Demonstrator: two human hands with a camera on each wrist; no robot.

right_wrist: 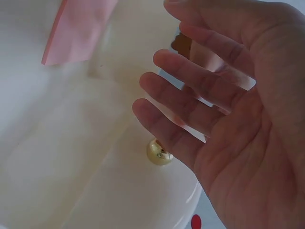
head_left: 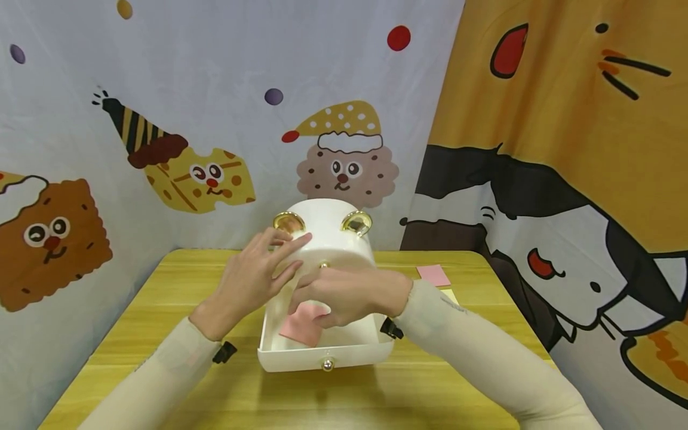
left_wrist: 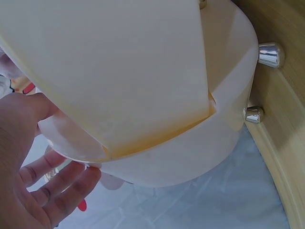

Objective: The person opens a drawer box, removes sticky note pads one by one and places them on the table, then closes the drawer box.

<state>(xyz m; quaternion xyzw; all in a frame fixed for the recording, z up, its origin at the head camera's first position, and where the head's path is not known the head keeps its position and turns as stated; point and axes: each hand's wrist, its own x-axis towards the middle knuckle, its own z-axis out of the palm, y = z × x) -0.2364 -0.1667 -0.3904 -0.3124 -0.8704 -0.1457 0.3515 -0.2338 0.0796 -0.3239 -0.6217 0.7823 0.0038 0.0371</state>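
A white storage box (head_left: 326, 227) with two gold ear-shaped ornaments stands on the table, its lower drawer (head_left: 290, 361) pulled out toward me. Inside the drawer, a pink pad of sticky notes (head_left: 305, 325) leans at a tilt toward the left. My left hand (head_left: 252, 275) touches the left front of the box body, its fingers extended near the left gold ear (head_left: 289, 222). Over the drawer hangs my right hand (head_left: 349, 294), close to the pad. In the right wrist view its fingers (right_wrist: 167, 98) are loosely bent and apart from the pink pad (right_wrist: 78, 31).
A gold knob (head_left: 328, 364) sits on the drawer front and another (head_left: 325, 265) on the box above. To the right on the wooden table (head_left: 188, 292) lie a pink note pad (head_left: 433, 275) and a yellow one (head_left: 450, 295). A cartoon-printed cloth (head_left: 226, 107) hangs behind.
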